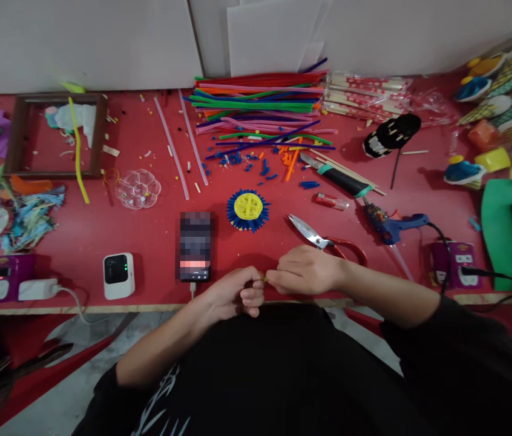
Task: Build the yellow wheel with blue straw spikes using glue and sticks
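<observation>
My left hand (240, 293) and my right hand (304, 270) meet at the front edge of the table, fingertips pinched close together. Between them shows a bit of a small yellow piece (264, 279), mostly hidden by the fingers. Just beyond my hands lies a round flower-like piece (248, 206) with a yellow coiled centre and a blue fringe. Red-handled scissors (313, 233) rest by my right hand, blades pointing up and left. A phone (195, 245) with a cable lies beyond my left forearm.
Pipe cleaners (256, 103) in many colours are piled at the back. A cutter knife (342, 180), a blue glue gun (390, 224) and a purple power socket (456, 263) lie to the right. A wooden frame (15, 136) and a white device (118, 275) are on the left.
</observation>
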`<state>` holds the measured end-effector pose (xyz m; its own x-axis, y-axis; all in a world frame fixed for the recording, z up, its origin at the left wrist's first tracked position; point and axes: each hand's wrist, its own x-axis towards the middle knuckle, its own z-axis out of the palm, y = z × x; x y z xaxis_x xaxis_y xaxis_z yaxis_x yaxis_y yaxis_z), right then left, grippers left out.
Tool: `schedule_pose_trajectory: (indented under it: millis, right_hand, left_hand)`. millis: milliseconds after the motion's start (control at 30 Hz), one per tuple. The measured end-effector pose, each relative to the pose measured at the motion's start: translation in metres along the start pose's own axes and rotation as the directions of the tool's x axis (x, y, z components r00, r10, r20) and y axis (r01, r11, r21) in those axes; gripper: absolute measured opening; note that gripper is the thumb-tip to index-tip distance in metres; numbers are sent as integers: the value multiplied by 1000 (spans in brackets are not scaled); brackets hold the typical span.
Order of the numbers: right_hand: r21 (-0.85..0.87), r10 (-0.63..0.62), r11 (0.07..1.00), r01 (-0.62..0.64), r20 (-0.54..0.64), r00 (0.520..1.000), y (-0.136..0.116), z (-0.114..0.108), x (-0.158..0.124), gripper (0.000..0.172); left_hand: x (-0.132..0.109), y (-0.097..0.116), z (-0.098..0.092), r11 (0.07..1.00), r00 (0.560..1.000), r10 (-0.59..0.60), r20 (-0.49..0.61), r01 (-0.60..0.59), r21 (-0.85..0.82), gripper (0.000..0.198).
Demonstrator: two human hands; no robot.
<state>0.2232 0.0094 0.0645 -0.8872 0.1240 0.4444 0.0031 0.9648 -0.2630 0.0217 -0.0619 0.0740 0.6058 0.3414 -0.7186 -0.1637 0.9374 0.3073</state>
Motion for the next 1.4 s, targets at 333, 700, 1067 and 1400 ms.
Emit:
schedule_pose_trajectory:
  millis: [333,700,1067,1400]
  right_hand:
    - [553,553,652,-518,121,825,-11,10,8,23]
    - [732,668,-63,-679,536,516,-11,12,14,34]
    - [440,572,753,-490,-66,818,-19,7,5,8]
    - [105,316,948,-302,-170,933,-18,6,5,17]
  left_hand:
    - [-8,3,-2,725,796,569,-207,-367,583,22]
    - [-19,2,-12,315,542,837,-75,-365,876,17]
    - [-22,5,-6,43,495,860,128,-318,947,17]
    - [-18,0,-6,-170,382,889,253,-238,956,17]
